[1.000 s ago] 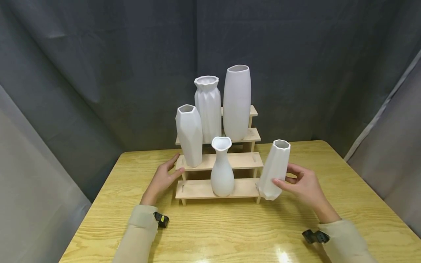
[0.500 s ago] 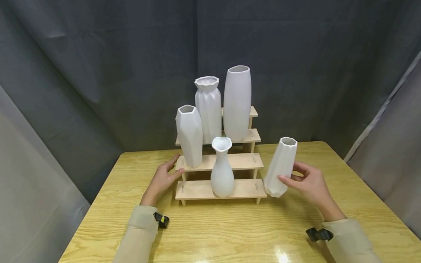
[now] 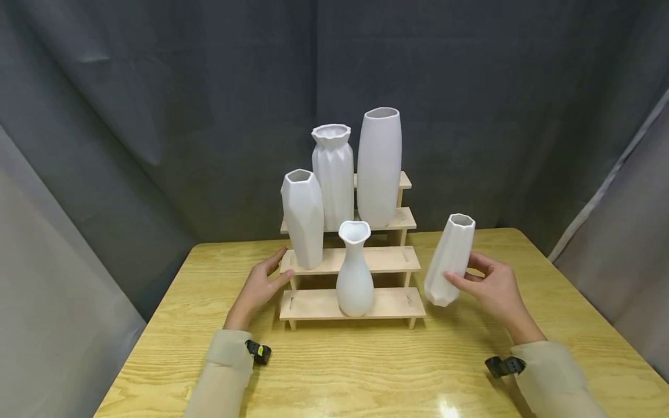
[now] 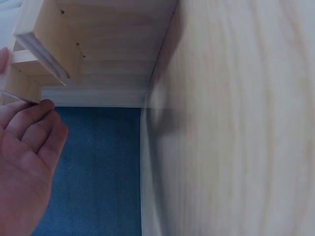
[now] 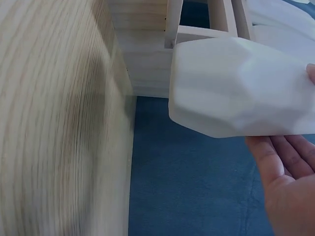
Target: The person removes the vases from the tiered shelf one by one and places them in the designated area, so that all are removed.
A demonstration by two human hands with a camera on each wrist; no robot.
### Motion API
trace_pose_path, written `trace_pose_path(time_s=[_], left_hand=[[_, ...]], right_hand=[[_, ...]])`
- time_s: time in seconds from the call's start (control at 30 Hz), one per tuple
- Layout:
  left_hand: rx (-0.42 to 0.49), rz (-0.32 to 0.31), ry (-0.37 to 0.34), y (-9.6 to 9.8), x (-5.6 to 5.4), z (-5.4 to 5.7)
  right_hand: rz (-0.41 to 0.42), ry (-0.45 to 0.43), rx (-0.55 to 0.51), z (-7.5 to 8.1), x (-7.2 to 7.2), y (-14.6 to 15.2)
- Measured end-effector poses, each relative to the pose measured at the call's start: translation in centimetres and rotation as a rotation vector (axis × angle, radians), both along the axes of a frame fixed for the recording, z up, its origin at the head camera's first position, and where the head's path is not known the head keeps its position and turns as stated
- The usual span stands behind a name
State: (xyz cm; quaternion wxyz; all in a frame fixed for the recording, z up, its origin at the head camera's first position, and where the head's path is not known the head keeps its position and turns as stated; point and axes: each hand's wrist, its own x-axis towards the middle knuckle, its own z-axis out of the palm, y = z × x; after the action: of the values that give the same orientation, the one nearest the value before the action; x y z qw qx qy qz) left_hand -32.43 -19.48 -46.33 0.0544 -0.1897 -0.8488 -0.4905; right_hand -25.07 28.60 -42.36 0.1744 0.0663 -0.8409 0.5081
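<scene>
Presently wore a camera point(image 3: 258, 352) with a yellow mark too small to read. With the left hand point(image 3: 261, 284), gripped the stand point(image 3: 310, 303) between spread thumb and fingers; with the right hand point(image 3: 493, 287), pinched a tilted vase point(image 3: 450, 260) above the tabletop point(image 3: 381, 371), just right of the stand.

Head view: desk point(image 3: 334, 371) bright, glare spot at lower edge right of centre; dark curtain point(image 3: 209, 87) dim across top. Wrist views: bluish cast, soft focus, blurry shadows along desk.
</scene>
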Motion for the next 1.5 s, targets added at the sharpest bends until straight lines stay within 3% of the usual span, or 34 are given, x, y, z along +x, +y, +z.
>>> trace_pose_path(time_s=[0.13,0.37,0.67,1.5], left_hand=[[0.0,-0.008,-0.002,0.0,0.2,0.3],[-0.017,-0.03,-0.021,0.7,2.6,3.4],[-0.018,-0.047,-0.009,0.8,2.8,3.8],[-0.028,-0.021,-0.003,0.7,2.9,3.9]], right_hand=[[-0.027,-0.016,0.03,-0.1,-0.7,-0.1],[-0.029,0.002,0.005,-0.8,-2.1,-0.3],[-0.082,-0.014,0.045,-1.3,-3.8,0.0],[-0.125,-0.015,-0.019,-3.0,-8.9,-0.6]])
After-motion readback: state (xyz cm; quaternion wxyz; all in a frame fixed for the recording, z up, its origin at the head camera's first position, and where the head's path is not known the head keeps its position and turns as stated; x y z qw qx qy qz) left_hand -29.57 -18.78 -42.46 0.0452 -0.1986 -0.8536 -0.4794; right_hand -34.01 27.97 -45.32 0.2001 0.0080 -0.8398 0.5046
